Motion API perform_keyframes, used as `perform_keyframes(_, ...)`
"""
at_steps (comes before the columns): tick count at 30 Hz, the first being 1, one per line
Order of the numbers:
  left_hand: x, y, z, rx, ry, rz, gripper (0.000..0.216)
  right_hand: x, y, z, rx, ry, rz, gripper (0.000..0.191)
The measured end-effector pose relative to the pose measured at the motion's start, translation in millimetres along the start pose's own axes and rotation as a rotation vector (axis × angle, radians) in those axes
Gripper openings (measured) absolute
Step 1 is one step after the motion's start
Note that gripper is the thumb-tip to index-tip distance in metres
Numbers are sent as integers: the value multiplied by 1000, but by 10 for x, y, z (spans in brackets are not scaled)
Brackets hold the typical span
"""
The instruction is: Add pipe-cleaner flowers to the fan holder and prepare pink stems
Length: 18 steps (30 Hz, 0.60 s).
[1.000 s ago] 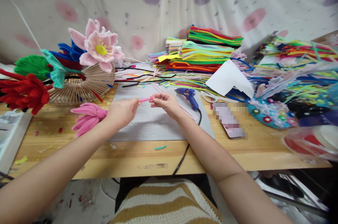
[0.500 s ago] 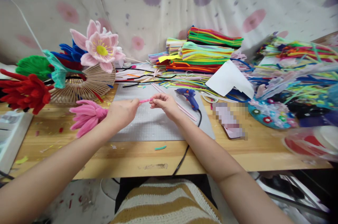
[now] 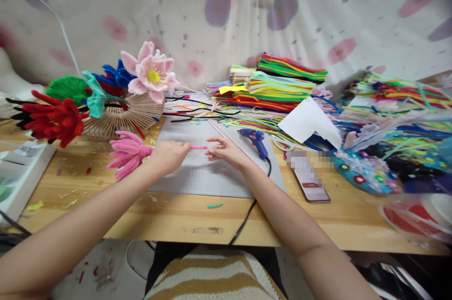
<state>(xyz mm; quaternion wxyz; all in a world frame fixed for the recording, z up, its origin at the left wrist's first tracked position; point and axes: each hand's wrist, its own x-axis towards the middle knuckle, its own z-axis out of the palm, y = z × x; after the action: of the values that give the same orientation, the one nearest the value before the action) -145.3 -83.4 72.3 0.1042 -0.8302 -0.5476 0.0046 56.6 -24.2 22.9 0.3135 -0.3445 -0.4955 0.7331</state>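
A pink fuzzy flower (image 3: 127,154) made of pipe cleaners lies sideways over the left part of the grey cutting mat (image 3: 201,182), its petals pointing left. My left hand (image 3: 170,156) is closed round its stem. The pink wrapped end of the stem (image 3: 199,147) sticks out to the right of my fingers. Just past that tip is my right hand (image 3: 226,153), fingers apart and holding nothing. Right of it, a blue glue gun (image 3: 256,141) lies on the mat, its black cord running to the table's front edge.
Left stands a wooden fan (image 3: 143,111) with several fuzzy flowers. Bundles of coloured pipe cleaners (image 3: 282,84) are stacked at the back. A phone (image 3: 310,182), white paper (image 3: 310,121) and a beaded blue piece (image 3: 365,173) lie right. A teal scrap (image 3: 214,206) is in front.
My right hand has let go of the pink stem's end and its fingers have spread. My left hand still grips the stem. The whole view has shifted slightly.
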Motion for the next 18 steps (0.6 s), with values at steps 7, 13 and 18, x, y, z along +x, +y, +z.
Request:
perform_keyframes(7, 15, 8, 85, -15, -152, 203, 18, -40, -14, 71, -506, -68, -182, 33)
perform_keyframes(13, -57, 103, 75, -66, 175, 201, 19, 10, 174, 138, -466, -95, -82, 10)
perform_keyframes(18, -359, 359, 348, -497, 432, 17, 18, 8, 303, -3, -103, -59, 87, 29)
